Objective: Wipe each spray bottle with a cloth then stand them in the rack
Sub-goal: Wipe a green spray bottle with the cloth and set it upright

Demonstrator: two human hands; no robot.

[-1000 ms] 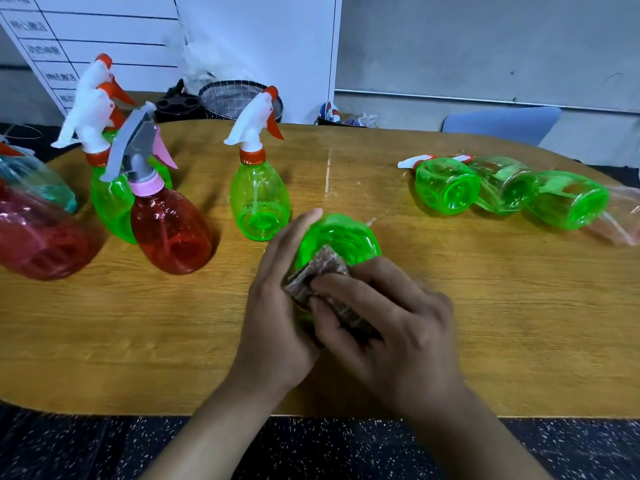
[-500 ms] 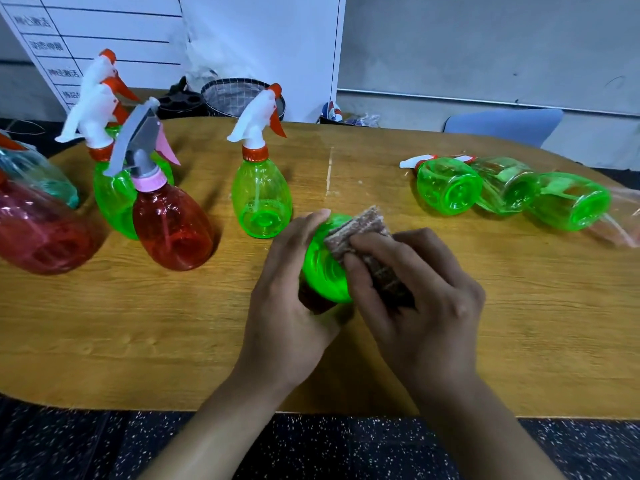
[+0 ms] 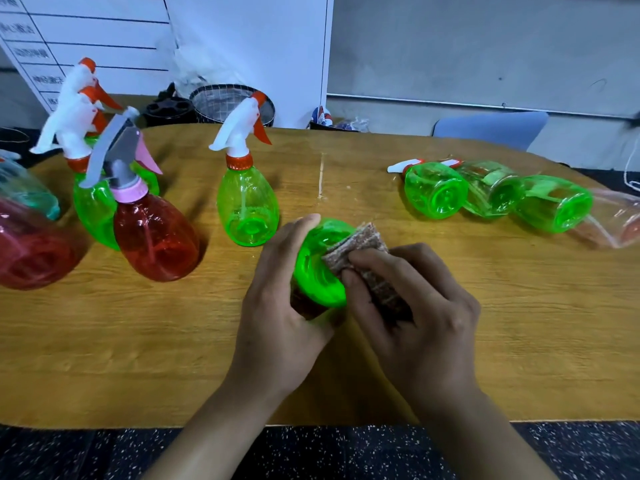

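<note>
Wiping has moved on: the cloth (image 3: 367, 258), lower on the bottle (image 3: 318, 268) a second ago, is now pressed on its upper side by the right hand (image 3: 415, 306), fingers curled round it. The bottle is gripped by the left hand (image 3: 287, 296), just right of the upright green bottle (image 3: 247, 206); racking is judged not yet due.

A rounded wooden surface (image 3: 138, 341) fills the middle, with dark speckled floor (image 3: 86, 452) at 6 o'clock, a grey wall (image 3: 485, 46) at 1 o'clock, a pale blue chair back (image 3: 491, 128) below it, and a white lined board (image 3: 86, 32) at 11 o'clock.
</note>
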